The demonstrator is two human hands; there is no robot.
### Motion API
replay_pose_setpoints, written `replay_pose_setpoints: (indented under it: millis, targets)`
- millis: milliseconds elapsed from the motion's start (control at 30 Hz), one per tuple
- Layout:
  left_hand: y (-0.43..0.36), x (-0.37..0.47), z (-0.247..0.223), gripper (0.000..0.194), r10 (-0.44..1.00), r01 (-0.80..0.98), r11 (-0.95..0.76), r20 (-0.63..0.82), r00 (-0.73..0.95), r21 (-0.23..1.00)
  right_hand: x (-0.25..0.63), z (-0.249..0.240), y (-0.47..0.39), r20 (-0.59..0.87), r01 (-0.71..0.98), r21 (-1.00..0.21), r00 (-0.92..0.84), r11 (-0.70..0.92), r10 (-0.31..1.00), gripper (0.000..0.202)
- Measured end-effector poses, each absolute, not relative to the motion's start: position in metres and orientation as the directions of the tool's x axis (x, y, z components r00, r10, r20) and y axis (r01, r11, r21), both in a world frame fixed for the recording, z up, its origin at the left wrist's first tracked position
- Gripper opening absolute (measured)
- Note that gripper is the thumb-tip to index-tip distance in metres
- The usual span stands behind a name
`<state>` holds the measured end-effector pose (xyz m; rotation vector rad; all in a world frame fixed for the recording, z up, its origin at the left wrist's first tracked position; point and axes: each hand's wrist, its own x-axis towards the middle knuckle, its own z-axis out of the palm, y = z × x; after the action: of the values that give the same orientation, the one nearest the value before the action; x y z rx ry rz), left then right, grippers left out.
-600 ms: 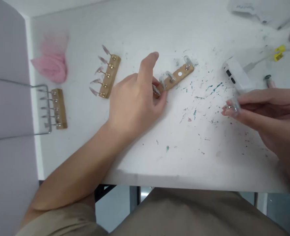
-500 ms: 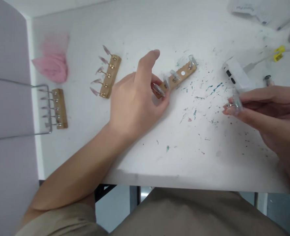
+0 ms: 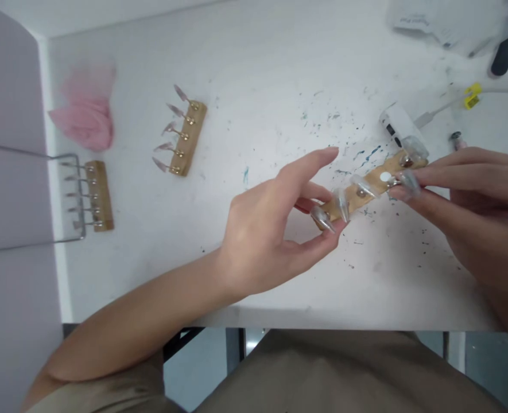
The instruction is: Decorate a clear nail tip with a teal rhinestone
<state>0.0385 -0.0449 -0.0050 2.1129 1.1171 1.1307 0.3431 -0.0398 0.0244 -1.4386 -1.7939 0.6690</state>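
My left hand point(image 3: 275, 223) pinches the near end of a small wooden strip point(image 3: 368, 192) that carries clear nail tips on metal pegs, lifted slightly above the white table point(image 3: 258, 86). My right hand point(image 3: 473, 201) holds a clear nail tip on a peg point(image 3: 404, 180) between thumb and fingers, right at the strip's far end, beside a white dot on the wood.
Two more wooden strips with nail tips lie at the left, one point(image 3: 185, 137) in the open, one point(image 3: 96, 195) under a wire frame point(image 3: 70, 195). Pink fluff point(image 3: 85, 117) sits at far left. A white device point(image 3: 400, 126), yellow tag point(image 3: 471, 96) and papers point(image 3: 443, 23) lie at the right.
My left hand picked the wooden strip off the table and carried it right and toward me, up to my right hand. The right hand stayed roughly in place with its nail tip.
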Motion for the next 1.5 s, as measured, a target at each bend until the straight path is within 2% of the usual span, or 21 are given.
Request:
replay_pose_setpoints:
  millis: [33, 167, 233, 267, 333, 367, 500, 633, 733, 867, 1000, 1167, 1300, 1500]
  targets:
    - [-0.045, 0.039, -0.005, 0.08, 0.831, 0.424, -0.554, 0.444, 0.335, 0.717, 0.344, 0.024, -0.039, 0.248, 0.59, -0.762, -0.116, 0.268, 0.962, 0.034]
    - [-0.046, 0.041, -0.005, 0.079, 0.837, 0.409, -0.546, 0.453, 0.308, 0.731, 0.343, 0.024, -0.04, 0.13, 0.624, -0.769, -0.066, 0.143, 0.989, 0.037]
    - [-0.046, 0.041, -0.007, 0.074, 0.847, 0.429, -0.531, 0.446, 0.289, 0.73, 0.342, 0.022, -0.041, 0.155, 0.628, -0.762, -0.061, 0.158, 0.986, 0.036]
    - [-0.046, 0.041, -0.008, 0.073, 0.847, 0.437, -0.531, 0.447, 0.286, 0.726, 0.343, 0.021, -0.041, 0.228, 0.615, -0.758, -0.063, 0.218, 0.972, 0.038]
    - [-0.046, 0.039, -0.011, 0.07, 0.857, 0.442, -0.516, 0.432, 0.282, 0.734, 0.344, 0.017, -0.039, 0.16, 0.639, -0.752, -0.064, 0.164, 0.985, 0.03]
    - [-0.046, 0.038, -0.012, 0.068, 0.867, 0.439, -0.497, 0.412, 0.279, 0.748, 0.345, 0.016, -0.039, 0.192, 0.636, -0.749, -0.06, 0.186, 0.98, 0.028]
    - [-0.048, 0.037, -0.01, 0.064, 0.892, 0.431, -0.447, 0.356, 0.278, 0.784, 0.346, 0.016, -0.037, 0.195, 0.642, -0.742, -0.067, 0.192, 0.978, 0.034]
    - [-0.05, 0.043, 0.001, 0.066, 0.878, 0.47, -0.478, 0.404, 0.256, 0.742, 0.343, 0.019, -0.041, 0.189, 0.612, -0.772, -0.041, 0.174, 0.981, 0.029]
    - [-0.051, 0.047, 0.013, 0.062, 0.843, 0.434, -0.538, 0.457, 0.283, 0.723, 0.341, 0.018, -0.045, 0.183, 0.613, -0.774, -0.018, 0.155, 0.983, 0.025]
    - [-0.051, 0.047, 0.027, 0.052, 0.874, 0.502, -0.481, 0.348, 0.339, 0.719, 0.337, 0.02, -0.048, 0.147, 0.607, -0.787, 0.007, 0.113, 0.989, 0.023]
    - [-0.051, 0.047, 0.022, 0.055, 0.862, 0.465, -0.504, 0.391, 0.322, 0.728, 0.335, 0.023, -0.047, 0.142, 0.576, -0.811, 0.021, 0.104, 0.99, 0.022]
    - [-0.053, 0.046, 0.004, 0.06, 0.872, 0.422, -0.489, 0.42, 0.25, 0.764, 0.335, 0.022, -0.044, 0.16, 0.621, -0.774, 0.001, 0.125, 0.987, 0.028]
    - [-0.051, 0.044, -0.003, 0.056, 0.888, 0.429, -0.46, 0.396, 0.234, 0.777, 0.345, 0.017, -0.043, 0.181, 0.576, -0.801, -0.028, 0.164, 0.983, 0.031]
    - [-0.046, 0.046, -0.006, 0.068, 0.871, 0.379, -0.488, 0.465, 0.157, 0.786, 0.392, 0.001, -0.044, 0.212, 0.548, -0.81, -0.061, 0.21, 0.975, 0.049]
